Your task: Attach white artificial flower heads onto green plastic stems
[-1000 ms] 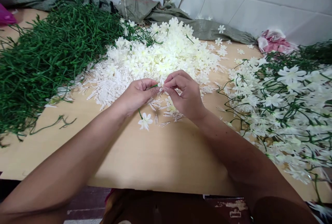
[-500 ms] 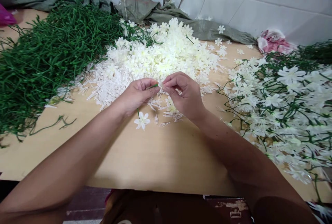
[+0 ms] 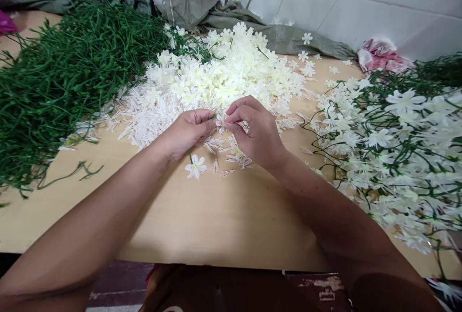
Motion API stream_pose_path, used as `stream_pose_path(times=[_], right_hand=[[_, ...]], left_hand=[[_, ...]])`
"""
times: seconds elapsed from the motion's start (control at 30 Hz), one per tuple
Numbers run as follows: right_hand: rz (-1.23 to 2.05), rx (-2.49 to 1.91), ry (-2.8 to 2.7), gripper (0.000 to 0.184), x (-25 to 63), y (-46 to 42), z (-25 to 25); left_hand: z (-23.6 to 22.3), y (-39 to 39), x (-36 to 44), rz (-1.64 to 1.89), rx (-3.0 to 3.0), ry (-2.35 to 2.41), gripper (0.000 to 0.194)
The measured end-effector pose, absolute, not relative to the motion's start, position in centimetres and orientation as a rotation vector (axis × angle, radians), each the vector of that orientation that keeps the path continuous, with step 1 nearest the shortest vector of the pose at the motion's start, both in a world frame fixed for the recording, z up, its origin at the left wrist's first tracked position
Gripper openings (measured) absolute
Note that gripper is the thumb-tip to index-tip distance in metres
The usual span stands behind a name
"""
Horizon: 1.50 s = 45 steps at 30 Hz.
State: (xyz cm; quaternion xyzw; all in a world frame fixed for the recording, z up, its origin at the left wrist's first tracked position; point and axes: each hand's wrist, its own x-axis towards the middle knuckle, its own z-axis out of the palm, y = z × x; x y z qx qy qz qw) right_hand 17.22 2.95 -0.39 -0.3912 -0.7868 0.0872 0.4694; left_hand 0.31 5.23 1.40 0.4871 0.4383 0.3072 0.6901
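My left hand (image 3: 193, 131) is closed in a pinch on a green plastic stem, whose tip shows by the thumb. At that tip sits a white artificial flower (image 3: 220, 123), its petals facing me. The thumb and forefinger of my right hand (image 3: 258, 131) pinch this flower from the right side. Below my left hand another white flower (image 3: 196, 166) shows, its short green stem running up under the palm; whether the hand also holds it I cannot tell. Thin white stamen pieces (image 3: 240, 158) lie just under my right hand.
Behind my hands rises a heap of loose white blossoms (image 3: 231, 71), with white stamens (image 3: 144, 117) in front. Green stems (image 3: 72, 71) are piled at left. Stemmed white flowers (image 3: 393, 153) fill the right. Grey-green sacking (image 3: 303, 42) lies along the tiled wall (image 3: 382, 18).
The flower between my hands has turned so its open petals show more. My right fingers have shifted slightly; the left hand keeps its pinch.
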Motion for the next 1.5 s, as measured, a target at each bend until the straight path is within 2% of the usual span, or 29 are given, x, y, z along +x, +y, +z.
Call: stream_pose_path(times=[0.2,0.47,0.57,0.77,0.97,1.23,1.5], right_hand=[[0.179,-0.948,-1.947,0.014,17.1,2.8,-0.7],[0.882,-1.050,-1.667,0.013,17.6,3.6,-0.5],[1.054,-1.069,-1.582,0.017,17.5,3.6,-0.1],[0.841,-1.159,-1.634,0.049,16.8,2.9,-0.1],[0.815,-1.151,-1.824,0.035,16.9,2.8,-0.2],[1.077,-1.161,-1.791,0.048,16.9,2.9,0.0],[1.097,-1.034,-1.664,0.048,16.6,3.0,0.0]], left_hand=[[1.1,5.3,0.4,0.638,1.132,0.970,0.025],[0.6,5.7,0.3,0.558,1.047,0.765,0.037],[0.6,5.8,0.3,0.620,1.031,0.777,0.039],[0.7,5.7,0.5,0.699,1.091,0.861,0.031],[1.1,5.5,0.6,0.711,1.260,0.870,0.026],[1.5,5.6,0.5,0.711,1.393,0.878,0.018],[1.6,5.6,0.6,0.727,1.458,0.911,0.014]])
